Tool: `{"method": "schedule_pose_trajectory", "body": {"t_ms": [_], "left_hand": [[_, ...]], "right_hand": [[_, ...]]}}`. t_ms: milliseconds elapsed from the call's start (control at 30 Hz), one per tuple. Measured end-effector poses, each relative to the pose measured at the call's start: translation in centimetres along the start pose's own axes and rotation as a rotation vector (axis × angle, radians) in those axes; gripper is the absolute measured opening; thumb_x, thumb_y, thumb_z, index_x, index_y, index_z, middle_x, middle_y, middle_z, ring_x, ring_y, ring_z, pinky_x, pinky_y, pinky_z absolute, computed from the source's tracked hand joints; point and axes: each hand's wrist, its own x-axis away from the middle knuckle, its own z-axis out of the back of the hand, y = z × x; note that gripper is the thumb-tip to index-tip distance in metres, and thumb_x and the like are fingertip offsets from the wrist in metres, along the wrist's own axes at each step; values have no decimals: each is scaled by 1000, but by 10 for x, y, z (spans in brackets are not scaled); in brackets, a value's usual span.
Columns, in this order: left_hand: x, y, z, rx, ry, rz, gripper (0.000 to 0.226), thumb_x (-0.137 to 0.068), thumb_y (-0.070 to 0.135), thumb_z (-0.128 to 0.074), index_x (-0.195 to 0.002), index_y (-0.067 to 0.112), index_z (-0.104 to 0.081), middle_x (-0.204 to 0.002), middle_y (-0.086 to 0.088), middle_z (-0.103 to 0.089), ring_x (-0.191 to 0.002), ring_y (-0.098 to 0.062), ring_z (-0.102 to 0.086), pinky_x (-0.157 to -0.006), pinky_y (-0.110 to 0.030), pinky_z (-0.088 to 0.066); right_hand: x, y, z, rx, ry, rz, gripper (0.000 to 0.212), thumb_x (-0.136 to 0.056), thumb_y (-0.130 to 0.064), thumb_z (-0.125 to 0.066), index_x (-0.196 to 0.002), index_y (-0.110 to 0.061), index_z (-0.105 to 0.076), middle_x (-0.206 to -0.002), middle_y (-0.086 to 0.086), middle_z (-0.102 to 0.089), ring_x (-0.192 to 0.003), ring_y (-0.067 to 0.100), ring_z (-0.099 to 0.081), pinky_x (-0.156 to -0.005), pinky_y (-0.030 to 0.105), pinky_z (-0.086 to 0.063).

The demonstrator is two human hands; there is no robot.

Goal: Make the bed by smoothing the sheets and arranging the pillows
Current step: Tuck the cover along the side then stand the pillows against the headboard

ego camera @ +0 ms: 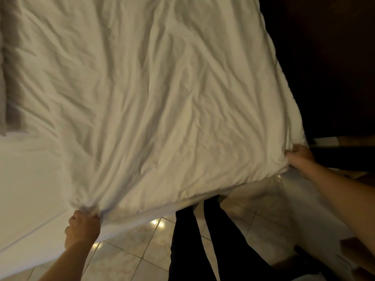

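Plainly the sheet [152, 98], which looks soft, light and limp, lies crumpled across the bed [26, 179], best held at its near corners, where the left hand [82, 228] and right hand [299, 157] each have fingers clamped on bunched cloth.

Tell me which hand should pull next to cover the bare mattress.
Left, probably. The left hand grips the blanket edge right beside the bare mattress; the right hand holds the far corner.
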Motion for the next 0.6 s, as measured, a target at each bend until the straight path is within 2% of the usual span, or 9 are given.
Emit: {"method": "schedule_pose_trajectory", "body": {"t_ms": [67,133,200,267,400,500,600], "left_hand": [[4,11,1,-4,-16,2,73,-96,49,-62,-137,-7,-41,-132,-32,-49,-124,-56,-46,-102,-61,-41],[11,23,2,6,-34,16,70,-97,45,-62,-137,-8,-40,-136,-31,-48,-127,-55,-45,-104,-60,-40],[20,33,7,30,-32,35,64,-97,37,-63,-136,-8,-41,-138,-32,-47,-128,-54,-45,-106,-58,-40],[26,40,10,31,-30,35,60,-97,34,-63,-134,-9,-42,-137,-34,-47,-128,-55,-45,-107,-57,-39],[39,48,12,26,-28,33,52,-95,25,-61,-131,-8,-42,-136,-33,-48,-129,-54,-44,-107,-57,-38],[45,53,9,40,-10,27,48,-96,22,-59,-130,-7,-41,-137,-32,-47,-130,-54,-42,-107,-59,-38],[53,57,7,38,-6,28,45,-96,17,-55,-131,-8,-39,-138,-32,-44,-131,-53,-40,-107,-61,-36]], "right_hand": [[-1,4,1,-2,-41,35,44,-91,-31,-67,-130,-9,-65,-128,17,-66,-109,36,-65,-95,42,-54],[0,6,5,68,-20,86,37,-89,-26,-68,-121,-7,-70,-118,19,-69,-100,35,-65,-86,40,-55],[3,2,15,262,100,131,33,-89,-20,-65,-119,-6,-67,-114,23,-66,-100,39,-63,-81,42,-54],[7,-2,27,457,291,161,34,-87,-13,-64,-119,-3,-60,-117,27,-61,-111,46,-56,-85,50,-51],[8,0,38,583,505,328,53,-71,4,-75,-118,-1,-50,-120,29,-52,-108,49,-50,-84,56,-47],[6,-3,30,644,525,412,55,-73,3,-75,-121,-6,-48,-118,26,-47,-102,48,-49,-80,54,-46],[8,-9,21,612,471,501,50,-80,-2,-68,-125,-8,-47,-119,25,-46,-101,47,-49,-75,53,-48]]}}
